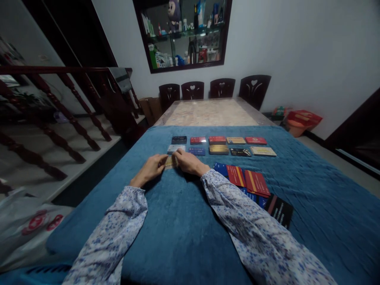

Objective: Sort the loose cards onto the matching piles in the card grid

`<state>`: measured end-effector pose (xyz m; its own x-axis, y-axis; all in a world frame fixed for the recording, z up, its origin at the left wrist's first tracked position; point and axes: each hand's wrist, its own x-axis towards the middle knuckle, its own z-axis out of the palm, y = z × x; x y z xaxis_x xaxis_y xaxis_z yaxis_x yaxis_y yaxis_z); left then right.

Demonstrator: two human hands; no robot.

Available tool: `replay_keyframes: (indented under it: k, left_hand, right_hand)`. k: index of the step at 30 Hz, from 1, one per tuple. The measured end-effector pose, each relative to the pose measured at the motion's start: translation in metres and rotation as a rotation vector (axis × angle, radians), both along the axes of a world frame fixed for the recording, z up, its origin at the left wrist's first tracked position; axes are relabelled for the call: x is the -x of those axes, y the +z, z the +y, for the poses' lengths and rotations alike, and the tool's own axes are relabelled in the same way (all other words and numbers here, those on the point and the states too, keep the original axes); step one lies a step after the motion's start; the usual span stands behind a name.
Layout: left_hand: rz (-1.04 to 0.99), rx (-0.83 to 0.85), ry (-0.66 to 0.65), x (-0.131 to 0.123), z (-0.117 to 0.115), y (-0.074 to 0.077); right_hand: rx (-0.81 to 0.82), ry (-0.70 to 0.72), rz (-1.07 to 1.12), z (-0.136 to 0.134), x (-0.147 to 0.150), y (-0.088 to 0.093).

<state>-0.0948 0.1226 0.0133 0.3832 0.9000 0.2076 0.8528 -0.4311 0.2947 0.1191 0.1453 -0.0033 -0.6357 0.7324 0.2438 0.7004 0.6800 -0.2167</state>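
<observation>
Before silver card [173, 149]: left hand [152, 166], right hand [190, 162] pinched gold card [170, 162].
Gold card: alignment seemed underway; next needed release.

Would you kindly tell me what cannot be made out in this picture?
Head view, gold card: partly hidden by the left grip and right grip.
Head view, blue cards: partly covered by the red cards.
Head view, print on the red cards: too small and blurred to read.
Head view, plastic bag: cut off by the left edge.

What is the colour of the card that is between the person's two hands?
The card is yellowish gold; the head view shows it best.
</observation>
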Motion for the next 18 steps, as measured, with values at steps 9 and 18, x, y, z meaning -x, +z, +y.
replay_keyframes:
  k: [9,18]
  left_hand:
    - [0.021,0.013,0.015,0.009,0.005,-0.014]
    - [0.037,0.007,0.037,0.008,0.005,-0.015]
  right_hand:
    - [0.042,0.026,0.040,0.003,0.002,-0.006]
    - [0.035,0.086,0.146,0.013,0.002,-0.017]
